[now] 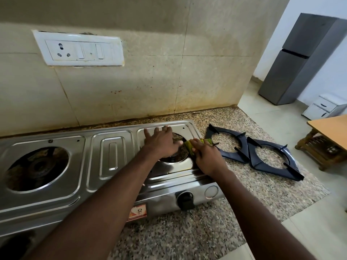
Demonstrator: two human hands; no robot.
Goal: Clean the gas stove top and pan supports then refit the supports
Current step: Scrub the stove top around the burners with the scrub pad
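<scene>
The left hand lies flat on the stove; the right hand presses a scrubber there. 2 supports lie on the bench.

Two pan supports lie on the counter, apparently touching, right of the stove.

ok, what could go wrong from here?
1. The left hand presses flat over the open right burner hole of the steel stove top; its cut rim might scrape fingers.
2. The right hand scrubs with a green-yellow scouring pad beside two black pan supports on the granite; a stroke could knock them.
</scene>
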